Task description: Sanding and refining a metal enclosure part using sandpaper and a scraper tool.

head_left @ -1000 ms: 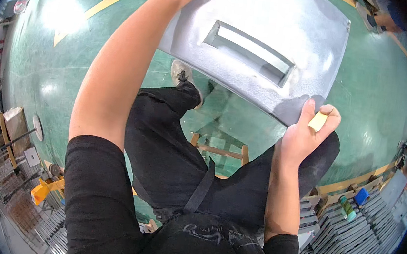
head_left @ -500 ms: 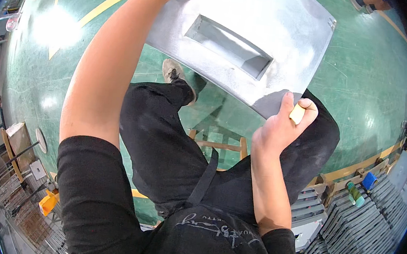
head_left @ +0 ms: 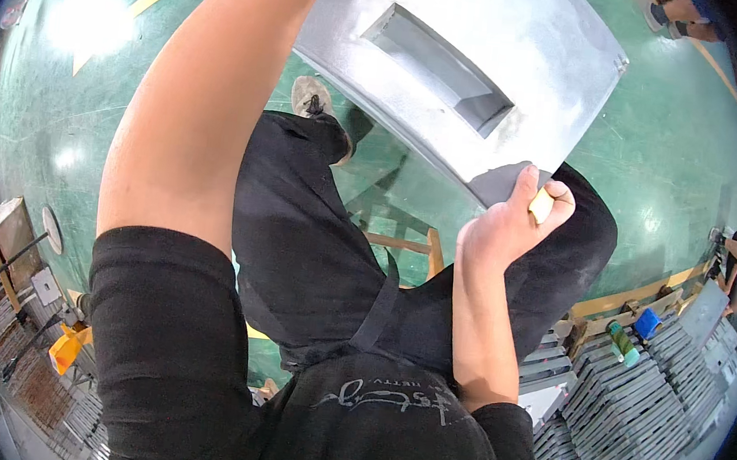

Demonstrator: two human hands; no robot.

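A grey metal panel point(head_left: 415, 110) with a rectangular recess point(head_left: 442, 69) is tilted in front of me, above my knees. My right hand point(head_left: 512, 213) is closed at its near right corner, thumb pointing up. A small pale yellow piece point(head_left: 540, 206) shows between the curled fingers; its kind is not clear. I cannot tell whether this hand also grips the panel's edge. My left forearm point(head_left: 214, 82) reaches over the panel's left side, and the hand itself lies past the upper edge of the picture.
Rows of stacked grey panels point(head_left: 634, 415) stand at the lower right, with a green bottle point(head_left: 622, 343) and a blue object point(head_left: 647, 323) on them. Racks and a yellow container point(head_left: 66, 349) are at the left. Another person's legs point(head_left: 686, 17) show at top right.
The panel has shifted to the right in the picture, and my left forearm has moved up with its hand passing out of sight. My right hand keeps the yellow piece at the corner.
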